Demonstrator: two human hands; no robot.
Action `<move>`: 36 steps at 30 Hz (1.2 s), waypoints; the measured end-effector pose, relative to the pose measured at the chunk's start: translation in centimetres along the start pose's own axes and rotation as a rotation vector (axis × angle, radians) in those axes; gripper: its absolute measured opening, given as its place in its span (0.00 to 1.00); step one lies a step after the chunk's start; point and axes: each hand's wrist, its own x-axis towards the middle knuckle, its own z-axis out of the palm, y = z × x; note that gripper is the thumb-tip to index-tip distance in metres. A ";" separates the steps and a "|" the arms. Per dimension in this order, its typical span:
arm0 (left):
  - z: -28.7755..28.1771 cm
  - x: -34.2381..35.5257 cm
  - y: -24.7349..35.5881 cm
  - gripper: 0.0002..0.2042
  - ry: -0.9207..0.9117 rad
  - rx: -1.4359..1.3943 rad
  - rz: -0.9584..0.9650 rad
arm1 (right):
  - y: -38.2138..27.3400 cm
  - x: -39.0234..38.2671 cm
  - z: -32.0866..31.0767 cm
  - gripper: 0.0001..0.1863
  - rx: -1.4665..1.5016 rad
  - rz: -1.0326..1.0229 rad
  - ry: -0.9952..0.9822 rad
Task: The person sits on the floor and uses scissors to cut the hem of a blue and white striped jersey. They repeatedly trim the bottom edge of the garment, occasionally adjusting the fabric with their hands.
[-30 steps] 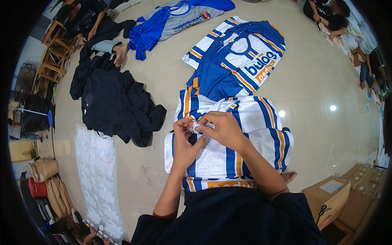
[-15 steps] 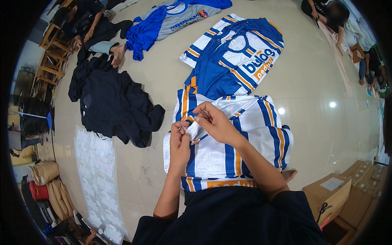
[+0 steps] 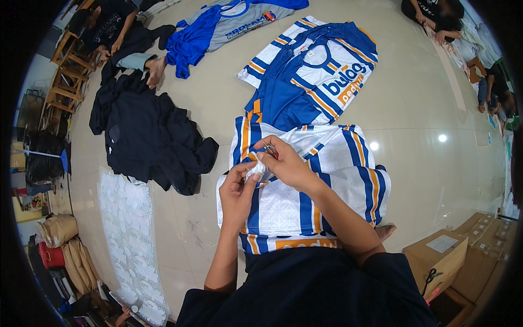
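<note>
A white jersey [image 3: 279,211] with blue and orange stripes lies spread across my lap. My left hand [image 3: 235,199] pinches a small bunched fold of its white cloth between thumb and fingers. Close against that fold, my right hand [image 3: 293,170] has its fingertips at the cloth. A small metal-and-red tool [image 3: 271,150] sits in the right hand's curled fingers; most of it is hidden, so its exact kind does not show.
Ahead lie more blue-and-white jerseys [image 3: 305,82] and a grey-and-blue shirt [image 3: 239,24]. Black garments [image 3: 152,136] and a white patterned sheet [image 3: 128,234] are on the left. Cardboard boxes [image 3: 436,253] with black scissors [image 3: 431,277] stand right. Other people sit at the far corners.
My left fingers have shifted, and the pinched fold is bunched more tightly between both hands. The tool in my right hand shows more. At far right, another person's arms have moved.
</note>
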 end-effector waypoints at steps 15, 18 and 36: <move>-1.0 0.1 -0.1 0.13 -0.062 0.028 -0.075 | 0.4 0.8 0.7 0.17 0.194 0.189 0.078; -0.9 0.1 -0.6 0.10 -0.017 0.055 -0.046 | 0.8 1.0 1.1 0.17 0.214 0.206 0.085; -1.0 0.6 -1.3 0.08 0.169 -0.263 -0.141 | 0.0 -3.8 2.3 0.10 -0.431 -0.370 0.247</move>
